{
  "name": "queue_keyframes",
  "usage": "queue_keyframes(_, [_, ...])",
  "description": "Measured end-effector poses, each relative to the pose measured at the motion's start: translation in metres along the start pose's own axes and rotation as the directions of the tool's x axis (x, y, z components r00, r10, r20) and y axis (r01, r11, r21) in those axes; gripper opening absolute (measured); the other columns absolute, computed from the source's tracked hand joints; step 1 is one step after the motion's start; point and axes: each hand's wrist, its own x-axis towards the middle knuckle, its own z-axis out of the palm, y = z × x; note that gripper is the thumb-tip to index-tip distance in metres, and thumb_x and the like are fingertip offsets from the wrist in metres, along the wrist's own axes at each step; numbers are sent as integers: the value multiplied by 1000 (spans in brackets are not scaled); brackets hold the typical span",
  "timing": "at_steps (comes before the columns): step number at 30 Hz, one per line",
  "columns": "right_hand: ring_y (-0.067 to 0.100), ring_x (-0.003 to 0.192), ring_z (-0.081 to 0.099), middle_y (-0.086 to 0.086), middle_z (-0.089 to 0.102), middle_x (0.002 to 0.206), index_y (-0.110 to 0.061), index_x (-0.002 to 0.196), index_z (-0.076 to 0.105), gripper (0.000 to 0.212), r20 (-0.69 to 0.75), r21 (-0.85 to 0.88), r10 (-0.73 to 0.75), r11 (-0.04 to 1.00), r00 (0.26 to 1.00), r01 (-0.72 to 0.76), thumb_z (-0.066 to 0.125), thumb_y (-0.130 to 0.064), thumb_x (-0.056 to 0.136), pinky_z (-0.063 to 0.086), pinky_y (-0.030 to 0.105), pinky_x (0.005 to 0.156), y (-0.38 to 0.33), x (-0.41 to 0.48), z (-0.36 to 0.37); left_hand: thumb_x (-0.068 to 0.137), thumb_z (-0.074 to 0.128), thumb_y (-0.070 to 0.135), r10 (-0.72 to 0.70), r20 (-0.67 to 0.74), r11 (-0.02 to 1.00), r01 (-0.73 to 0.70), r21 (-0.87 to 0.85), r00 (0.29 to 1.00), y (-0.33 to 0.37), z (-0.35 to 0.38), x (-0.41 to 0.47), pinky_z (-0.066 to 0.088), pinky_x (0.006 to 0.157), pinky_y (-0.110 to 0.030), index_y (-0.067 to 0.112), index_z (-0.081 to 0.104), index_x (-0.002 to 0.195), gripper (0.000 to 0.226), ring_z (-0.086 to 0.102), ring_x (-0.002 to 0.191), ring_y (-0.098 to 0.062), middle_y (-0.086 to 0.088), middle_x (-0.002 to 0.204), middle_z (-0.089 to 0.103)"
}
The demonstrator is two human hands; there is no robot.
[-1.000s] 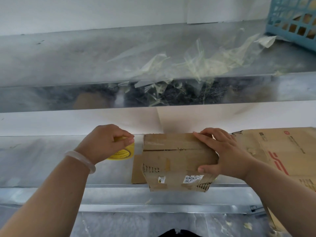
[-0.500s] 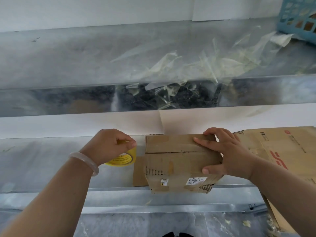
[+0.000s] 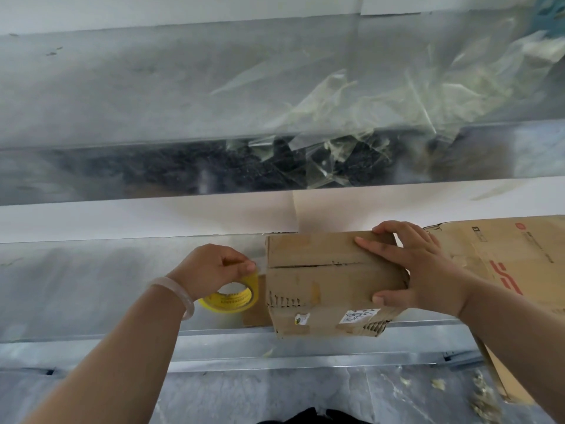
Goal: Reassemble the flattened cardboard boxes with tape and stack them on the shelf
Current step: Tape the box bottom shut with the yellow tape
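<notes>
On my feed, the lower shelf [image 3: 76, 286] is running bare and metallic along the left. The left hand [image 3: 214, 270], with a pale bracelet [image 3: 180, 296] on its wrist, is curling its fingers round the top of the yellow tape roll [image 3: 232, 296] and gripping it. The roll is standing on edge on the shelf, just beside the left end of the small box [image 3: 330, 280]. A clear strip is showing between the fingertips and the box's left edge; I cannot tell whether it is stuck down.

The small box is sitting on the lower shelf with its front hanging over the shelf's edge, and the seam on top is lying closed. The right hand [image 3: 419, 276] is clasping the box's right end, with fingers across the top and the thumb against the front face.

Further right, a large flattened cardboard [image 3: 504, 255] is lying on the shelf, touching the right hand's far side. On the upper shelf [image 3: 122, 87], crumpled clear scraps [image 3: 382, 96] are piling towards the right.
</notes>
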Motion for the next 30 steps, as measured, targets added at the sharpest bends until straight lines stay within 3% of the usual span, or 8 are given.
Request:
queue_keyframes(4, [10, 137, 15, -10, 21, 144, -64, 144, 0, 87, 10, -57, -18, 998, 1000, 19, 38, -90, 70, 10, 38, 114, -8, -5, -4, 82, 66, 47, -23, 65, 999, 25, -29, 998, -1, 8, 5, 52, 88, -28, 35, 75, 92, 18, 66, 84, 0, 19, 84, 72])
queue_keyframes(8, [17, 143, 9, -4, 12, 152, -59, 147, 1, 75, 86, -172, -16, 985, 996, 31, 20, -87, 80, 9, 37, 113, -16, -12, -8, 88, 63, 43, -23, 100, 999, 26, -26, 995, 0, 18, 8, 52, 91, -33, 34, 74, 91, 15, 66, 88, -4, 13, 88, 73])
queue_keyframes(10, [22, 146, 9, 1, 12, 157, -53, 150, 9, 70, 77, -233, 6, 972, 997, 13, 18, -80, 86, 11, 40, 114, -22, -16, -3, 88, 62, 45, -19, 106, 1000, 21, -21, 994, -1, 22, 10, 52, 91, -36, 34, 73, 91, 16, 67, 89, -5, 13, 88, 73])
queue_keyframes(14, [26, 146, 28, 11, 32, 157, -14, 149, 38, 71, -69, -345, 5, 938, 998, -29, 34, -54, 90, 20, 48, 113, -51, -22, 19, 87, 60, 49, -14, 106, 1000, 12, 17, 994, -3, 22, 14, 53, 90, -37, 33, 72, 92, 21, 66, 88, -7, 12, 87, 73])
queue_keyframes(17, [26, 141, 38, 14, 40, 152, -3, 144, 43, 73, -137, -348, 81, 929, 987, -124, 37, -47, 86, 20, 46, 111, -77, -18, 33, 87, 59, 51, 2, 92, 999, -7, 52, 996, -4, 23, 15, 53, 88, -38, 32, 72, 92, 23, 66, 86, -8, 11, 86, 72])
queue_keyframes(20, [26, 143, 33, 13, 33, 155, -3, 147, 38, 77, -156, -284, 173, 935, 973, -212, 35, -52, 89, 16, 42, 112, -96, -14, 41, 88, 56, 52, 31, 90, 997, -37, 72, 995, -5, 25, 15, 54, 85, -40, 31, 72, 91, 26, 66, 85, -9, 11, 86, 72])
queue_keyframes(26, [17, 148, 21, 0, 27, 159, -16, 152, 32, 76, -150, -279, 147, 942, 978, -184, 19, -67, 96, 16, 43, 115, -125, -3, 57, 89, 56, 51, 69, 74, 993, -76, 89, 995, -2, 24, 15, 53, 85, -39, 26, 72, 96, 30, 65, 85, -10, 7, 88, 72])
queue_keyframes(30, [16, 145, 29, -3, 33, 156, -21, 151, 36, 75, -149, -287, 133, 942, 980, -171, 18, -70, 96, 20, 41, 114, -120, -2, 53, 88, 56, 53, 95, 56, 993, -99, 70, 994, -2, 26, 12, 52, 81, -31, 26, 73, 95, 32, 65, 84, -7, 7, 87, 72])
